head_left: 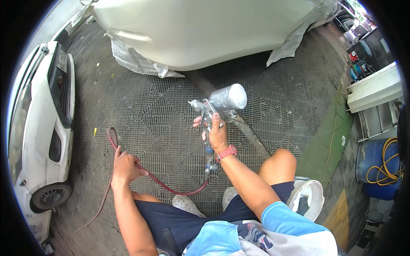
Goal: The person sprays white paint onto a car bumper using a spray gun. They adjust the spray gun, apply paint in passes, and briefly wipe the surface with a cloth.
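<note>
My right hand (218,135), with a red band at the wrist, is wrapped round the handle of a spray gun (206,117). Its silver paint cup (228,97) with a whitish lid tilts to the right, and the nozzle points left. From the fitting below the handle a dark red air hose (179,192) runs in a curve to my left hand (127,165). The fingers of that hand are closed round the hose, which loops up beyond them and trails down to the floor at the left. Ahead stands a pale car body panel (192,32).
Masking sheet (136,59) hangs along the panel's lower edge. At the left is a white car (40,141). A white bucket (314,192) stands by my right knee. A blue drum (376,164) with a yellow hose (386,160) is at the right. Dark grating tiles (153,106) cover the floor.
</note>
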